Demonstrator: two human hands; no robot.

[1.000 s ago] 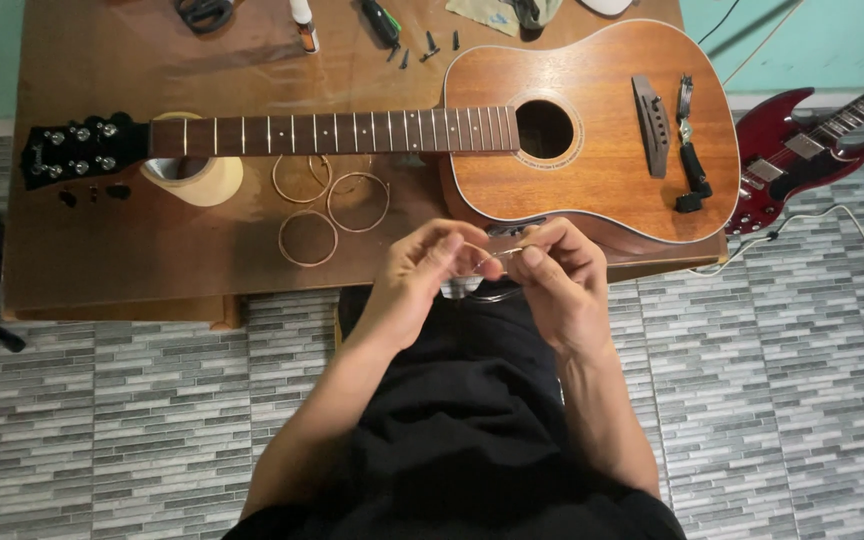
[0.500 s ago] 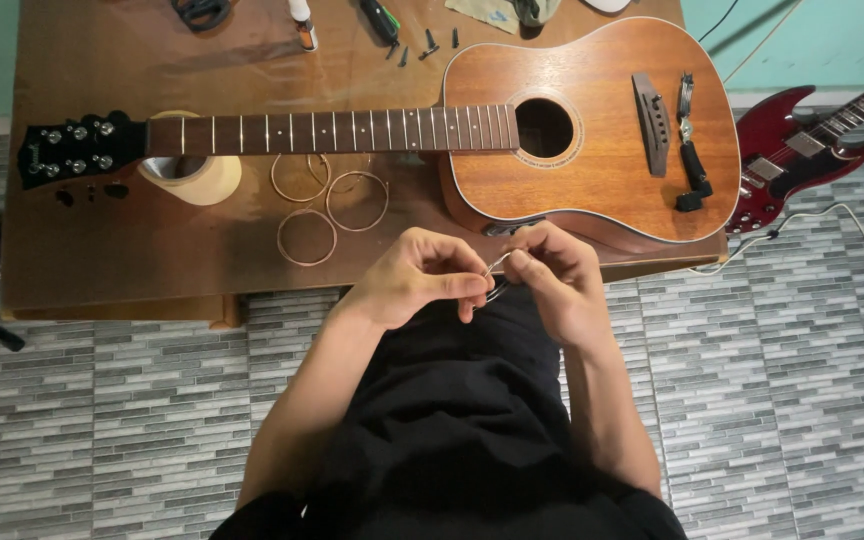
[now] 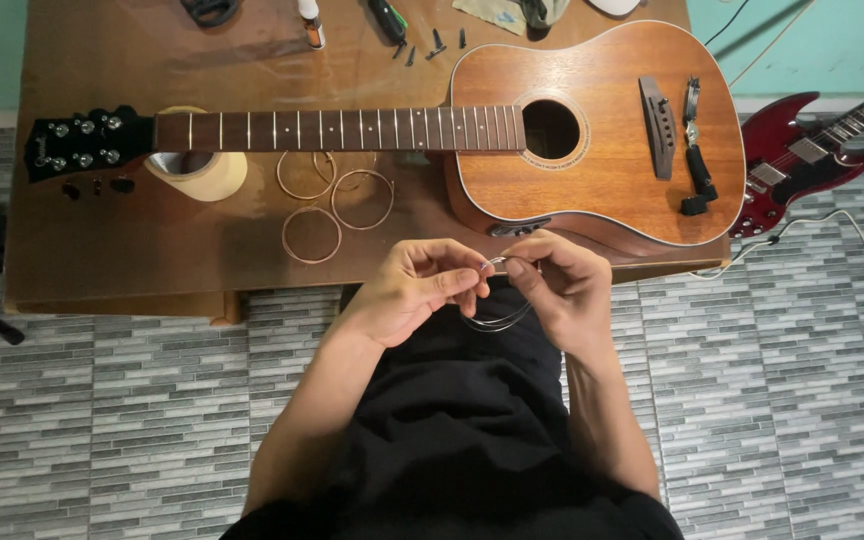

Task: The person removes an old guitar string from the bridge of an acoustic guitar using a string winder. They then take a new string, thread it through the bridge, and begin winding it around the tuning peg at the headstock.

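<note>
— So which step is this?

— Uncoiling, by my reading. Both hands are raised just below the lower edge of the acoustic guitar point(image 3: 592, 130), which lies flat on the tabletop point(image 3: 132, 260). The left hand point(image 3: 414, 290) pinches a coiled silver guitar string point(image 3: 497, 318) between thumb and fingertips; the right hand point(image 3: 562, 290) pinches the same string close beside it, at its free end. The loop hangs under the fingers, over the black lap.

— And the guitar itself?

— Bare of strings as far as I can see. Three coiled bronze strings point(image 3: 337, 205) lie on the tabletop just below the guitar's neck, and a roll of tape point(image 3: 202, 170) props the neck near the headstock.

— What does the next move call for?

— I'd judge a steady pull apart, so the coil opens without kinking, with one hand keeping the end.

— Anything different from a second ago?

— The hands sit slightly lower relative to the guitar's body, and the coil now droops visibly beneath them; earlier it was mostly tucked between the fingers. The things on the tabletop lie the same.
</note>
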